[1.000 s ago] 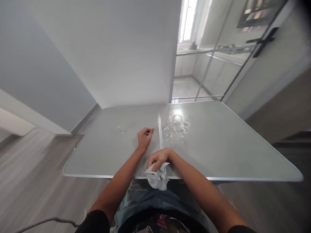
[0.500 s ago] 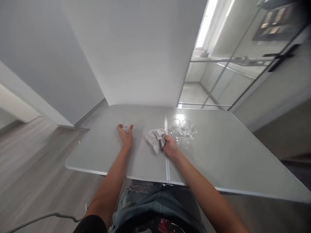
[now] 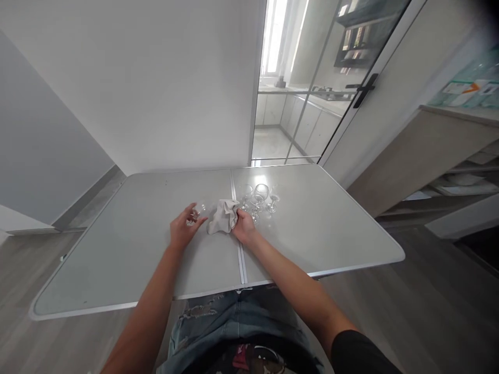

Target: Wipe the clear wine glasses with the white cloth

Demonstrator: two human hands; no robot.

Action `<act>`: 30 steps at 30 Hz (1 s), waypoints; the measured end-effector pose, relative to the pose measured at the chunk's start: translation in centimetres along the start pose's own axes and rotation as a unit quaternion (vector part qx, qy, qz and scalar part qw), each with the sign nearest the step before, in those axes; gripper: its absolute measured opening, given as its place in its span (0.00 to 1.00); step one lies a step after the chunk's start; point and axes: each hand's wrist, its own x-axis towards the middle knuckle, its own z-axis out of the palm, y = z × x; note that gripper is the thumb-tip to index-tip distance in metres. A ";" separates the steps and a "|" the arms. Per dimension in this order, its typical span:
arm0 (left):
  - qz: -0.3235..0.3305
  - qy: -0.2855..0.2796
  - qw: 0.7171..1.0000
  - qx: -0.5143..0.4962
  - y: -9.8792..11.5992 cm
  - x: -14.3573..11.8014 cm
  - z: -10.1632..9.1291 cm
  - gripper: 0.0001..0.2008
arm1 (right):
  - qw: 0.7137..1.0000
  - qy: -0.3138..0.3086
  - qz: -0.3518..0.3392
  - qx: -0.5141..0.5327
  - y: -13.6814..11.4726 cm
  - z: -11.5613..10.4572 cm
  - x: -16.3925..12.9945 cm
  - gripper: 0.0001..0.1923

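My left hand (image 3: 184,227) is curled around a small clear glass (image 3: 200,210), thumb on one side and fingers on the other. The glass is see-through, so its full outline is hard to make out. A crumpled light grey cloth (image 3: 223,218) hangs from my right hand (image 3: 245,226), pinched at its right edge. The cloth lies between the two hands, close to the glass; whether they touch I cannot tell. Just beyond my right hand stand several clear stemmed glasses (image 3: 260,193) in a tight cluster.
The pale folding table (image 3: 312,223) has a metal seam (image 3: 242,265) down its middle. A white wall (image 3: 187,104) rises behind it. To the right are a glass-paned door (image 3: 300,124) and a shelf unit (image 3: 424,150) holding packed bottles.
The view has turned to the right. My left hand, with the glass, has come nearer the cloth. My right hand still grips the cloth beside the clustered glasses.
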 end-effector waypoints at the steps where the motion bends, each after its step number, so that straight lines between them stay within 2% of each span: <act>1: 0.011 -0.024 1.000 0.001 0.3 -0.3 0.2 0.29 | 1.000 0.014 -0.004 0.011 0.0 0.1 0.0 0.12; 3: 0.031 -0.067 0.997 0.006 0.8 -0.8 0.6 0.29 | 0.999 0.038 -0.027 0.011 0.0 0.4 -0.1 0.13; 6: 0.044 -0.095 0.994 0.017 1.2 -1.2 1.2 0.28 | 0.991 0.019 -0.099 -0.093 -0.1 1.0 -0.8 0.16; 10: 0.027 -0.068 0.997 0.015 1.2 -1.2 1.6 0.27 | 0.951 -0.061 -0.164 -0.256 -0.5 1.6 -2.1 0.28; 12: 0.025 -0.057 0.998 0.013 1.2 -1.2 1.5 0.26 | 0.933 -0.075 -0.174 -0.305 -0.6 1.6 -2.4 0.36; 13: 0.027 -0.055 0.998 0.015 1.1 -1.2 1.5 0.26 | 0.927 -0.071 -0.179 -0.321 -0.7 1.6 -2.4 0.35; 16: 0.033 -0.046 0.998 0.032 1.1 -1.1 1.4 0.26 | 0.919 -0.031 -0.194 -0.343 -0.7 1.3 -2.3 0.20; 18: 0.032 -0.041 0.998 0.043 1.2 -1.0 1.4 0.27 | 0.916 -0.002 -0.201 -0.346 -0.9 1.1 -2.3 0.15; 23: 0.031 -0.053 0.997 0.040 1.3 -0.9 1.3 0.27 | 0.908 0.016 -0.236 -0.346 -1.3 1.3 -2.8 0.13; 30: 0.041 -0.083 0.995 0.021 1.7 -1.1 1.2 0.26 | 0.909 -0.019 -0.200 -0.364 -1.5 1.4 -2.9 0.08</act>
